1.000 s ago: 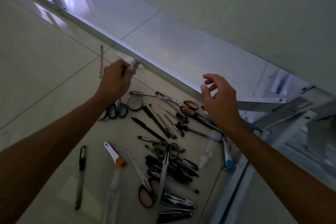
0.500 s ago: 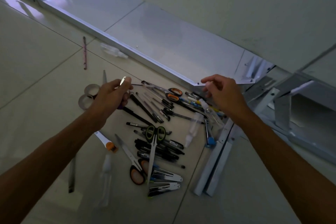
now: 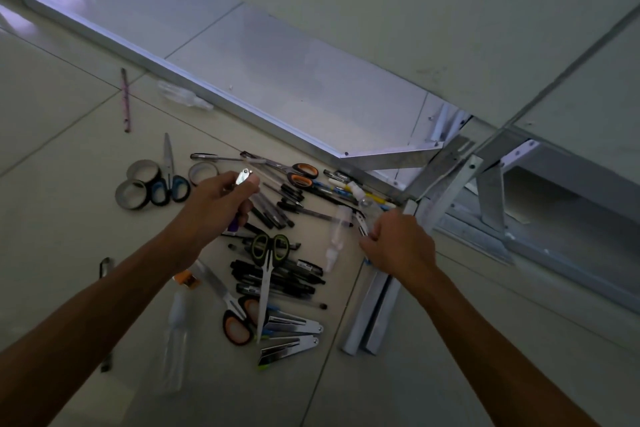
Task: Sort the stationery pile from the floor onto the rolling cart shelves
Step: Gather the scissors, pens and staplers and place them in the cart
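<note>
From the head view, the left hand (image 3: 221, 204) grips a small metal-tipped tool (image 3: 243, 177), perhaps a cutter, above the stationery pile (image 3: 273, 253) on the floor. The right hand (image 3: 398, 246) pinches a slim item beside a clear glue bottle (image 3: 336, 236). Lifting each piece straight up should keep the neighbouring pens still. Below the grips, scissors, black pens and tape rolls (image 3: 138, 184) lie loosely tangled.

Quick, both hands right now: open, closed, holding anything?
Left hand: closed, gripping a small metal-tipped tool.
Right hand: closed around a utility knife at the pile.
</note>
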